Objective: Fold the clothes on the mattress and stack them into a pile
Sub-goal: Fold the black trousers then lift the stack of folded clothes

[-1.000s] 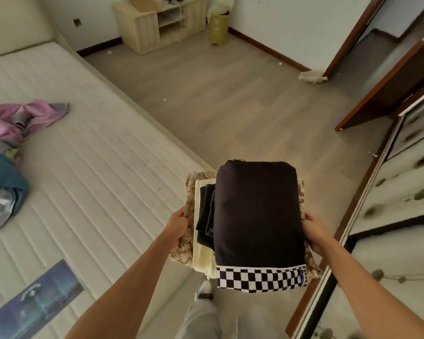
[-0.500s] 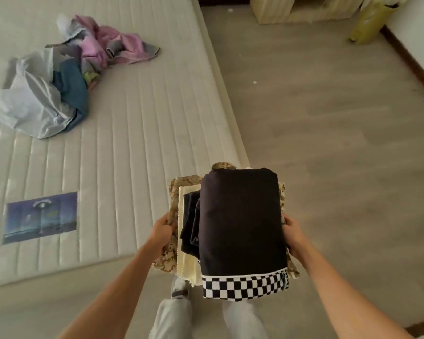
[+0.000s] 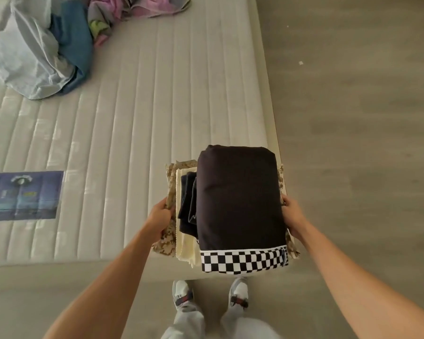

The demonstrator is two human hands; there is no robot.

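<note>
I carry a stack of folded clothes [image 3: 238, 204] above the near right corner of the white quilted mattress [image 3: 137, 133]. A black garment with a black-and-white checkered hem lies on top, over dark, cream and tan patterned pieces. My left hand [image 3: 160, 216] grips the stack's left side at the tan fabric. My right hand [image 3: 291, 216] holds its right side. A heap of unfolded clothes [image 3: 47, 42], pale blue, teal and pink, lies at the mattress's far left.
A blue printed label [image 3: 22, 195] sits on the mattress at the left. Grey wood floor [image 3: 353, 143] runs along the mattress's right side and in front of it. My feet in white sneakers [image 3: 209, 294] stand just before the mattress's near edge.
The view has swung left and down from the room towards the mattress. The stack, held the same way in both hands, now hangs over the mattress corner.
</note>
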